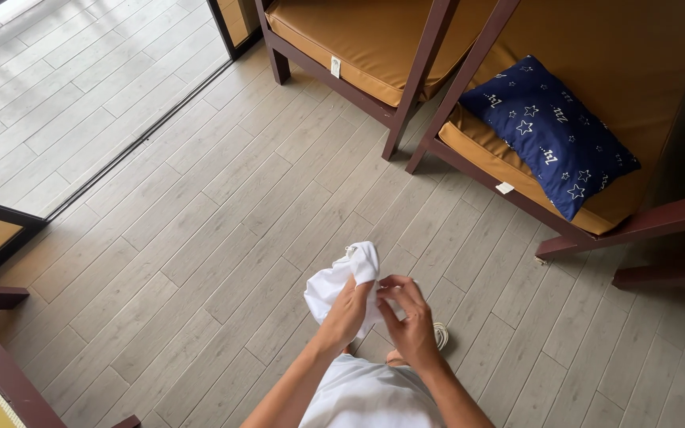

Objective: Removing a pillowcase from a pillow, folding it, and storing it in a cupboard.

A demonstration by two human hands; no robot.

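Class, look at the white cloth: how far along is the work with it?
Done: nothing looks finished; the white cloth is bunched, not laid out or folded flat. In hand: the left hand grips it from below while the right hand pinches its edge. Left: the bare tan mattress has no cover, and the navy star pillow lies untouched on the other mattress.

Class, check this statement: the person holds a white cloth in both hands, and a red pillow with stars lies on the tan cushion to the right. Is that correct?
Not quite. The head view shows the pillow is dark blue with white stars, not red. The rest holds: both hands, left and right, hold the white cloth, and the pillow lies on the tan cushion to the right.
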